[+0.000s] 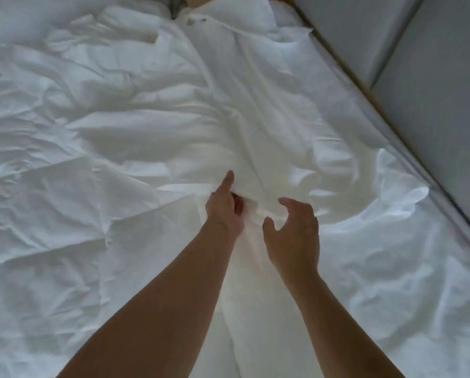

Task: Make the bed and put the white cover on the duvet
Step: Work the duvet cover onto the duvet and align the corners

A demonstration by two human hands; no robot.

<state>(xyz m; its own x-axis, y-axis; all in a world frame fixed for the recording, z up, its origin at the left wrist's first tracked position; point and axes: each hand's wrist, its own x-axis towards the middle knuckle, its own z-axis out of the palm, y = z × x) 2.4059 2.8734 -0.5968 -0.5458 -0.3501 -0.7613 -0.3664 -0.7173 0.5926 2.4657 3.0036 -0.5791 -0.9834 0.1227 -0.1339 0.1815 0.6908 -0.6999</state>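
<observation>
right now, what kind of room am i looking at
Most likely a bedroom, possibly a hotel room. Crumpled white bedding spreads across nearly the whole view, what looks like a pillow lies at the far end, and grey padded wall panels run along the right side.

Duvet [173, 118] spread on bed, wall panels [433, 77] along its rt side.

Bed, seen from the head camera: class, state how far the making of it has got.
Done: little; the white bedding lies spread out but badly rumpled. In hand: the left hand pinches a fold at the middle, with the right hand open beside it. Left: smoothing it flat; what lies inside it cannot be told.
</observation>
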